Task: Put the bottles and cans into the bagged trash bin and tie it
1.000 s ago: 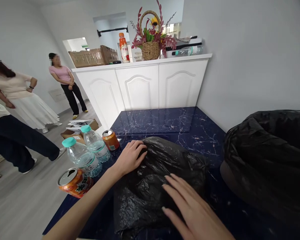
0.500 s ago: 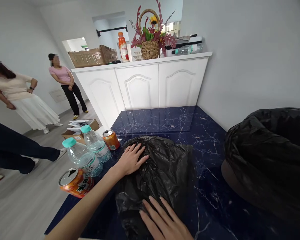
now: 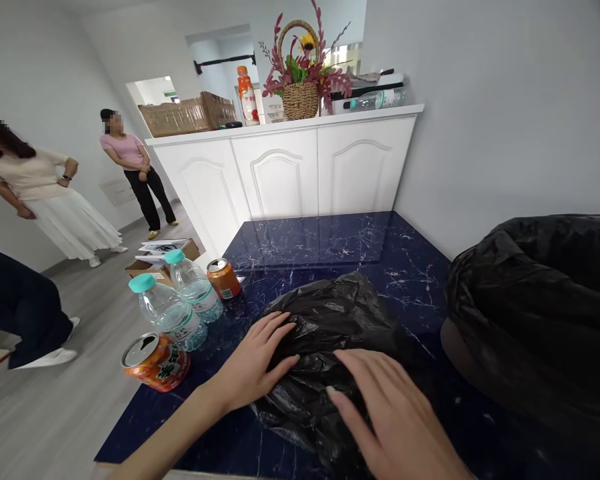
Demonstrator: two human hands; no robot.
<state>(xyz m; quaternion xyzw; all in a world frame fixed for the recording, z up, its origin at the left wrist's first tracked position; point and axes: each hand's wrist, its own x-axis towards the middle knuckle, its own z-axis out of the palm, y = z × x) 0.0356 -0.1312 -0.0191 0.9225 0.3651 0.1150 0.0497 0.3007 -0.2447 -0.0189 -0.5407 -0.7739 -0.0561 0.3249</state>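
A crumpled black plastic bag (image 3: 325,313) lies on the dark blue marbled table (image 3: 305,243). My left hand (image 3: 255,360) rests on the bag's left part, fingers apart and pointing forward. On the bag's right side is my right hand (image 3: 387,400), its thumb spread away from the fingers. Neither hand grips anything that shows. Left of the bag stand two clear bottles with teal caps (image 3: 173,320) (image 3: 195,287). An orange can (image 3: 223,279) is behind them, and another orange can (image 3: 157,363) is in front, near the table's left edge.
A bin lined with black plastic (image 3: 540,320) stands at the right by the wall. Behind the table is a white cabinet (image 3: 280,173) bearing a flower basket (image 3: 300,100), a cardboard box (image 3: 175,117) and bottles. Several people are on the left, beyond the table, near an open box (image 3: 143,268).
My right hand has moved forward and right over the bag. My left hand has shifted slightly back. The bag is more bunched and its far part extends rightward. A person's legs at left have moved.
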